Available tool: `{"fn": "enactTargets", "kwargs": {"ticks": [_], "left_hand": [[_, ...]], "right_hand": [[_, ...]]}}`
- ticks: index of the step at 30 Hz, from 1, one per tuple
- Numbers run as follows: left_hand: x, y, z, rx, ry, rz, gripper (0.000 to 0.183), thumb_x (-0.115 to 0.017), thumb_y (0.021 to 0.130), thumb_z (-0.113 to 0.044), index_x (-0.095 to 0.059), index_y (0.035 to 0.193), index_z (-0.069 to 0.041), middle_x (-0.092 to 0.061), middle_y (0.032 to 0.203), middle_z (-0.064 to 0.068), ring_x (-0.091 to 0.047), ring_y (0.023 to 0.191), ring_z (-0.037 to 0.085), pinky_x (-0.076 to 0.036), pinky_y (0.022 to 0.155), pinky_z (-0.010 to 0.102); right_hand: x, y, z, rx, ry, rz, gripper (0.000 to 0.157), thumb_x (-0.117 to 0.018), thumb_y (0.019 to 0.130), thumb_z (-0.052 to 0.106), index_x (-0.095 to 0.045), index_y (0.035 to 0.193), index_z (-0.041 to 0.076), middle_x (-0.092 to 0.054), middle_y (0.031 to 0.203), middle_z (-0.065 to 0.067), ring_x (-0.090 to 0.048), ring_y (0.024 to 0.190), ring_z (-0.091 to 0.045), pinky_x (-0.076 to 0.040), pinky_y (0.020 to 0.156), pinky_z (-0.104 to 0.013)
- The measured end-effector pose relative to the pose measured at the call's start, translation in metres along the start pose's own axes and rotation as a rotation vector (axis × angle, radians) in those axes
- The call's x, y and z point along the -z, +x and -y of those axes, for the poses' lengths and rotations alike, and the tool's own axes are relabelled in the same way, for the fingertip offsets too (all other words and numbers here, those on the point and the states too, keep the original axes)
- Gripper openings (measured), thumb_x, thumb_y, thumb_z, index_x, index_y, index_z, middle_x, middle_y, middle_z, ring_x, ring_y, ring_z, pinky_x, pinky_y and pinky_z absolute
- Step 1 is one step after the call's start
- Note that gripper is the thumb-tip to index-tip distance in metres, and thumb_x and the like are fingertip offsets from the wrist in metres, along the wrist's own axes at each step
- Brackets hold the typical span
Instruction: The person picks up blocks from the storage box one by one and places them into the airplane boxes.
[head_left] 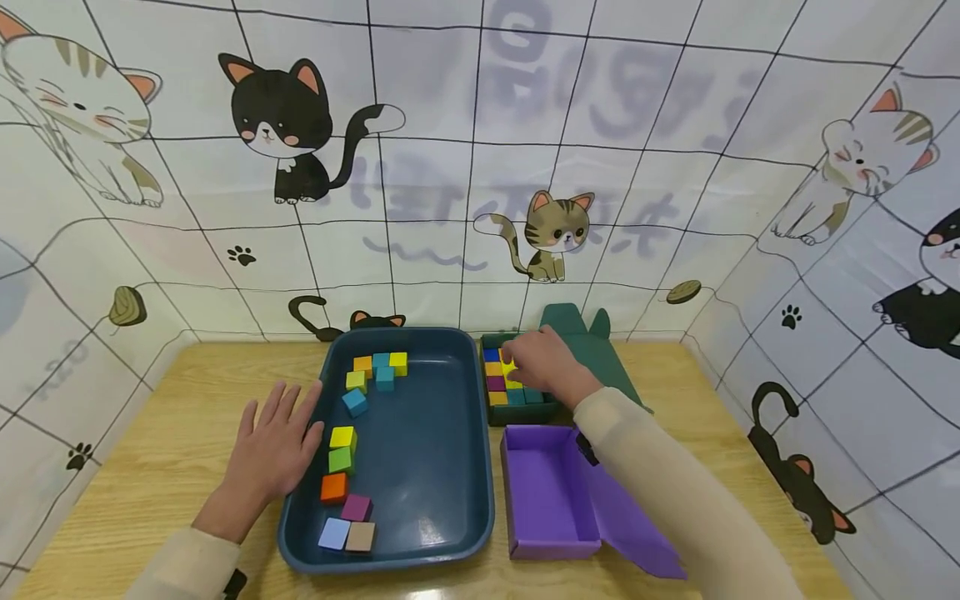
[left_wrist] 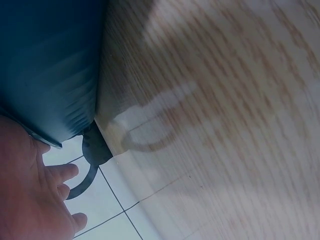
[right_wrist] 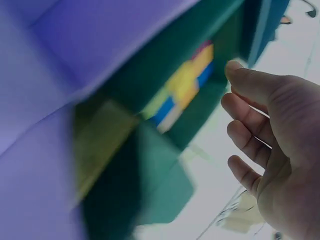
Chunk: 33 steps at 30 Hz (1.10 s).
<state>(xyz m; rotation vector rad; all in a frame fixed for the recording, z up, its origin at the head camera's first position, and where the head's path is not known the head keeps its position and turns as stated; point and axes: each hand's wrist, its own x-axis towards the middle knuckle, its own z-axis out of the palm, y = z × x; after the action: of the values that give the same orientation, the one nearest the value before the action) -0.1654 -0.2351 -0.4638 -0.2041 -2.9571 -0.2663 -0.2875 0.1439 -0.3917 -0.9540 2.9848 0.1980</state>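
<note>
My right hand (head_left: 546,360) hovers over the green box (head_left: 517,414), its fingers loosely bent. In the right wrist view a gap separates the thumb (right_wrist: 250,80) from the fingers, with nothing between them. Inside that box lie colored cubes (right_wrist: 182,85) in rows, blue, orange, yellow, purple and teal, partly hidden by the hand in the head view. My left hand (head_left: 270,446), fingers spread and straight, is at the left rim of the dark blue tray (head_left: 420,467). Several loose cubes lie along the tray's left side, among them a red-orange cube (head_left: 334,488) and a tan cube (head_left: 361,537).
A purple box (head_left: 543,500) with its lid folded out to the right stands in front of the green box. The green lid (head_left: 600,358) leans out behind, to the right. A cat-patterned cloth (head_left: 435,167) rises behind the wooden table (head_left: 187,392).
</note>
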Motion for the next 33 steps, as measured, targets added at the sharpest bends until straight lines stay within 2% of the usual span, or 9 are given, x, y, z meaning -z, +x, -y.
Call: {"fn": "enactTargets", "kwargs": {"ticks": [4,8,13,21,28,33], "left_hand": [[-0.001,-0.001,0.0,0.0,0.0,-0.001,0.058,-0.037,0.095,-0.039,-0.021,0.147,-0.017,-0.029,0.146,0.021,-0.015,0.136,0.041,-0.008,0.106,0.065],[-0.002,-0.003,0.001,0.005,0.003,0.0,0.058,-0.038,0.095,-0.038,-0.021,0.146,-0.017,-0.029,0.145,0.021,-0.016,0.135,0.041,-0.009,0.106,0.065],[-0.002,-0.003,0.001,0.006,0.006,-0.004,0.058,-0.038,0.095,-0.039,-0.021,0.146,-0.017,-0.03,0.145,0.021,-0.016,0.136,0.041,-0.009,0.106,0.065],[-0.002,0.0,0.002,0.008,0.009,-0.007,0.058,-0.037,0.095,-0.04,-0.02,0.147,-0.018,-0.029,0.146,0.021,-0.015,0.136,0.041,-0.009,0.106,0.065],[-0.002,0.0,0.003,0.0,0.009,-0.016,0.058,-0.037,0.095,-0.039,-0.022,0.146,-0.018,-0.03,0.145,0.021,-0.016,0.136,0.04,-0.009,0.106,0.065],[-0.001,0.001,0.002,-0.001,0.008,-0.006,0.057,-0.036,0.096,-0.04,-0.021,0.146,-0.018,-0.03,0.145,0.021,-0.016,0.136,0.04,-0.008,0.107,0.064]], "right_hand": [[0.015,0.015,0.027,0.023,0.005,0.014,0.028,-0.066,0.082,0.036,-0.065,0.107,0.023,-0.067,0.1,0.005,-0.061,0.093,-0.016,-0.041,0.093,-0.043],[0.018,0.032,0.059,0.058,-0.034,0.061,0.036,-0.063,0.083,0.042,-0.06,0.115,0.027,-0.063,0.111,0.006,-0.059,0.103,-0.015,-0.039,0.098,-0.041],[0.013,0.051,0.096,0.082,-0.067,0.1,0.044,-0.063,0.081,0.046,-0.057,0.122,0.03,-0.059,0.122,0.007,-0.054,0.113,-0.016,-0.038,0.099,-0.038],[0.0,0.074,0.142,0.132,-0.104,0.129,0.051,-0.064,0.08,0.048,-0.052,0.127,0.033,-0.059,0.122,0.011,-0.053,0.108,-0.013,-0.04,0.088,-0.031],[-0.008,0.088,0.173,0.143,-0.093,0.155,0.061,-0.063,0.08,0.049,-0.039,0.135,0.039,-0.048,0.135,0.009,-0.045,0.122,-0.013,-0.036,0.105,-0.037],[-0.014,0.095,0.187,0.126,-0.09,0.162,0.065,-0.063,0.079,0.05,-0.034,0.137,0.043,-0.041,0.139,0.007,-0.041,0.124,-0.014,-0.034,0.108,-0.037]]}}
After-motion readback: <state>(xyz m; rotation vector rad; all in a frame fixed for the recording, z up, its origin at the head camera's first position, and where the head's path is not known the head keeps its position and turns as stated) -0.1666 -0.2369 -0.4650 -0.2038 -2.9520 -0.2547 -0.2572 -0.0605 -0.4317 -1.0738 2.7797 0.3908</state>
